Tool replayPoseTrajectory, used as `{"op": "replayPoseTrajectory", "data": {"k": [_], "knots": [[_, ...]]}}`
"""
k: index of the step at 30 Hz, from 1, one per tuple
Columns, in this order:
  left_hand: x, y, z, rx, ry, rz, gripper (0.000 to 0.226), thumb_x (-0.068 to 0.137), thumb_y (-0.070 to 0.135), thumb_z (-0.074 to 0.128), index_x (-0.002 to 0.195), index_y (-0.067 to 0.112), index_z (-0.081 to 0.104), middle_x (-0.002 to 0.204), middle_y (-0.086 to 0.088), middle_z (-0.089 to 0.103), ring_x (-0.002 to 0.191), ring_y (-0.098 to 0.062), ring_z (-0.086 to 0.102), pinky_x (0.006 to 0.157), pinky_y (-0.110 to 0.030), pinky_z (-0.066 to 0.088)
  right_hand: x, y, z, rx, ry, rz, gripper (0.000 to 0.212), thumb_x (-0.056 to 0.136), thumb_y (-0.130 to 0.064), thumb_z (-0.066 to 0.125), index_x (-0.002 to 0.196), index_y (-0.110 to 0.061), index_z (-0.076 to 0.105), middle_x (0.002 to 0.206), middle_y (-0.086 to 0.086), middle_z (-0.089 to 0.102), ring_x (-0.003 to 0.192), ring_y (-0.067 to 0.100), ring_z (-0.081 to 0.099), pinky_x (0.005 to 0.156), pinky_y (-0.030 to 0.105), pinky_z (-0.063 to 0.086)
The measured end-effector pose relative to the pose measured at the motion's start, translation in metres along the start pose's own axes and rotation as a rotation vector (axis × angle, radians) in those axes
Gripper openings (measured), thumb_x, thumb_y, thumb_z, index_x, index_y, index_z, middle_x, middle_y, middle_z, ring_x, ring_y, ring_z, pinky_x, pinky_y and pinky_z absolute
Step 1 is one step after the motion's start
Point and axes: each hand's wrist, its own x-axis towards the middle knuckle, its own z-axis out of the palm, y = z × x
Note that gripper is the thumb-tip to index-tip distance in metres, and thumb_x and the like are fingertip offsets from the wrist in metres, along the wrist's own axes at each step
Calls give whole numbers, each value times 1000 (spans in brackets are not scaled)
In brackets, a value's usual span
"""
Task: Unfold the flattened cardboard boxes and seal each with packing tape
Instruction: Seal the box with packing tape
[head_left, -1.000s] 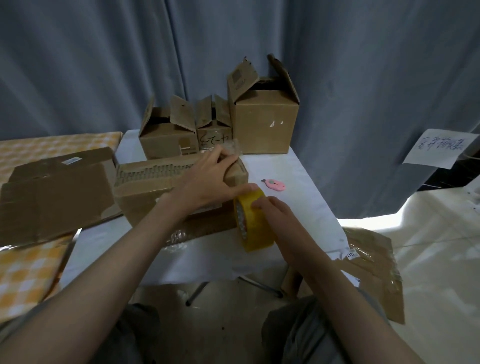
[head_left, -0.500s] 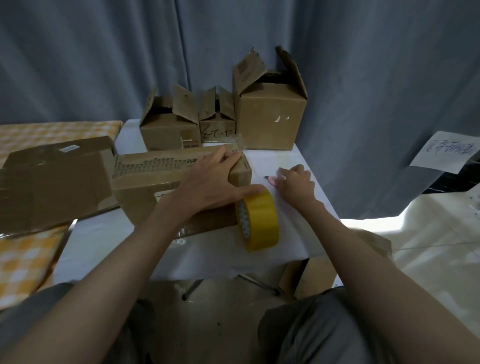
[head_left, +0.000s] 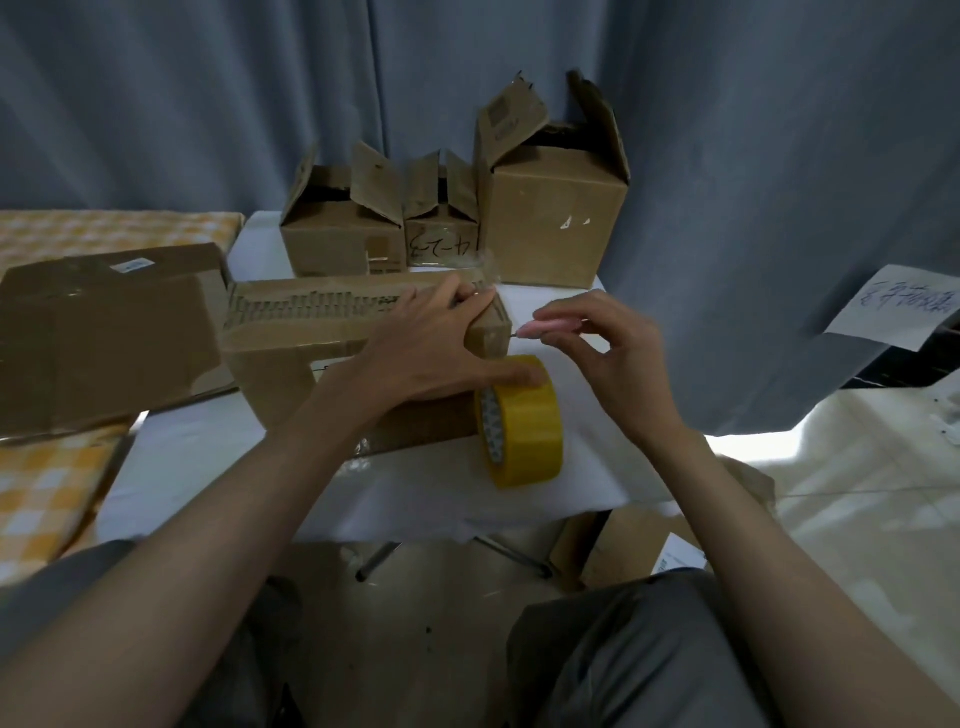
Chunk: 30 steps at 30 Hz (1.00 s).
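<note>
Pinching a pink cutter (head_left: 550, 328), the right hand (head_left: 610, 358) hovers off the long box's (head_left: 322, 332) right end; left hand (head_left: 423, 353) presses flat there, thumb touching the yellow tape roll (head_left: 524, 421) near the table (head_left: 208, 457) edge.

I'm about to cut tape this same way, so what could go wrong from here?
The pink cutter pinched in the right hand points toward the left hand pressing the box; a slip could nick those fingers. The yellow tape roll stands on edge and may roll away.
</note>
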Motion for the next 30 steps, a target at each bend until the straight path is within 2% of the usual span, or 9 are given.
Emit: {"op": "replayPoseTrajectory", "data": {"k": [4, 9, 14, 18, 20, 23, 26, 28, 30], "knots": [[-1, 1, -1, -15, 3, 7, 107, 74, 85, 48, 158, 28, 17, 148, 4, 29, 133, -18, 29, 109, -35, 24, 6, -2, 2, -42, -89, -117, 12, 87, -1, 73, 97, -5, 75, 94, 1, 74, 86, 14, 68, 79, 26, 54], [-2, 1, -1, -12, 1, -1, 108, 73, 87, 48, 158, 28, 18, 149, 4, 28, 133, -19, 29, 107, -35, 25, 9, -2, 3, -126, -123, -134, 15, 86, -1, 73, 98, -9, 76, 95, 2, 72, 85, 10, 65, 79, 24, 54], [-2, 1, -2, -36, -21, -7, 108, 72, 86, 49, 158, 29, 16, 151, 4, 26, 136, -19, 26, 112, -38, 22, 9, 2, 2, -176, -175, -135, 13, 89, -6, 72, 101, -11, 76, 95, 1, 69, 85, 11, 64, 76, 30, 55], [-2, 1, -3, -32, -34, -17, 110, 70, 88, 47, 158, 30, 16, 152, 5, 25, 138, -20, 25, 113, -39, 21, 8, 8, -5, -218, -162, -121, 9, 91, -7, 70, 97, -11, 75, 94, 0, 69, 86, 10, 62, 80, 23, 50], [-2, 1, -3, -28, -34, -21, 111, 70, 88, 48, 158, 29, 17, 152, 5, 25, 138, -19, 25, 112, -39, 21, 4, 23, -12, -276, -158, -37, 8, 90, -6, 70, 94, -12, 72, 92, 0, 69, 85, 12, 62, 80, 26, 51], [-2, 1, -3, -22, -43, -25, 113, 68, 90, 46, 158, 30, 16, 152, 5, 24, 139, -23, 24, 112, -41, 23, -11, 48, -13, -398, -247, 244, 15, 85, -7, 72, 87, -18, 63, 87, 0, 68, 81, 19, 64, 75, 41, 53], [-2, 1, -4, -19, -49, -26, 111, 70, 89, 47, 158, 30, 15, 153, 5, 24, 139, -23, 23, 113, -41, 22, -25, 58, -5, -422, -306, 493, 9, 85, -16, 72, 87, -13, 63, 86, 6, 70, 82, 27, 63, 73, 44, 52], [-1, 2, -4, -10, -48, -23, 111, 70, 89, 46, 159, 30, 15, 153, 5, 24, 139, -23, 24, 113, -41, 23, -26, 57, -1, -436, -278, 539, 14, 84, -20, 74, 94, -12, 69, 96, 9, 71, 90, 28, 63, 79, 41, 51], [-1, 1, -4, -3, -52, -28, 113, 67, 91, 44, 158, 30, 14, 153, 5, 23, 138, -24, 25, 111, -41, 25, -19, 48, 1, -421, -191, 520, 20, 85, -23, 74, 104, -17, 73, 105, 6, 69, 93, 20, 62, 80, 26, 49]]}}
